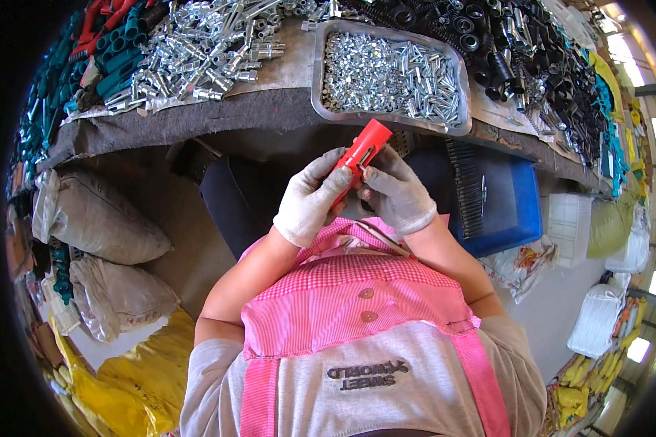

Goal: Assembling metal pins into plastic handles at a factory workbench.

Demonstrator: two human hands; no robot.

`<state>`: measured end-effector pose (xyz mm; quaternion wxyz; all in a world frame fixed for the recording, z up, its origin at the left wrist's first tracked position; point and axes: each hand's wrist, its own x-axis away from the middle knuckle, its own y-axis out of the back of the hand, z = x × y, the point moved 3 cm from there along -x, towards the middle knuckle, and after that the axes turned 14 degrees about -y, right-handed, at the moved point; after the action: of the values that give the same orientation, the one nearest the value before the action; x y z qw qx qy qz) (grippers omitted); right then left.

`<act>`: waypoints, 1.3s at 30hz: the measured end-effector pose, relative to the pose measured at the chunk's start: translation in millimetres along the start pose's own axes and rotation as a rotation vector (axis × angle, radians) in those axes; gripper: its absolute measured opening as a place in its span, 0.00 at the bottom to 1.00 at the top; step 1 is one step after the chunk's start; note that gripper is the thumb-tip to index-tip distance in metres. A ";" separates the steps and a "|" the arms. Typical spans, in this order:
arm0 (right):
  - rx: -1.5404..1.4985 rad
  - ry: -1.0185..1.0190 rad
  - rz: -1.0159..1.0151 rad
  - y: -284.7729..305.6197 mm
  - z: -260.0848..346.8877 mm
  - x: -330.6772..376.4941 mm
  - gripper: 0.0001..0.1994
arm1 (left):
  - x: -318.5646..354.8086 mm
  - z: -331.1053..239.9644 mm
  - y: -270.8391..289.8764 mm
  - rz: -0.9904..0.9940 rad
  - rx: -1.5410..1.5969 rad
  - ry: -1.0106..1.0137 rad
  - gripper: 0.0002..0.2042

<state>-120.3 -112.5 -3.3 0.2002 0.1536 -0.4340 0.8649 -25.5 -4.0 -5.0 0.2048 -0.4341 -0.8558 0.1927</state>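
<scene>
I held the red plastic tube clamped in my left grip, tilted below the surface's near edge; my right grip pinched its side.

- One red plastic tube, held by two gloved hands: left hand, right hand.
- One metal tray above the tube, on the tabletop.
- One blue bin right of the tray.
- Two grey sacks left of the tray.

Grey knit gloves on left grip and right grip. Pink checked apron, two buttons, pink straps. Grey short-sleeved shirt, dark chest print.
</scene>
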 end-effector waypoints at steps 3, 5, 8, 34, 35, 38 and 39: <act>0.015 0.027 -0.058 -6.2 -8.4 0.1 0.19 | 5.8 -8.3 -1.1 -0.030 0.025 0.025 0.17; 0.023 0.008 -0.054 -9.2 -8.2 -3.1 0.19 | 5.2 -4.0 0.6 -0.036 0.051 0.002 0.16; 0.032 -0.030 -0.029 -13.3 -6.7 -9.7 0.20 | 5.2 -5.3 8.0 -0.050 0.023 -0.046 0.16; 1.566 0.818 -0.100 -130.2 78.2 -124.4 0.18 | -19.4 -23.4 86.6 -0.216 0.652 0.087 0.15; 1.681 0.819 -0.049 -129.3 69.5 -111.4 0.20 | -19.8 -25.5 86.2 -0.199 0.644 0.049 0.15; 1.662 0.970 -0.046 -124.7 42.1 -86.3 0.18 | -19.5 -25.4 88.9 -0.204 0.637 0.052 0.14; 1.568 0.994 -0.069 -122.8 34.5 -80.9 0.18 | -19.8 -25.9 88.5 -0.207 0.640 0.056 0.14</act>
<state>12.3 -91.1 65.6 0.2278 -0.1304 0.4152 0.8710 57.4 32.3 -31.8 0.3729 -0.2635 -0.7854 0.4179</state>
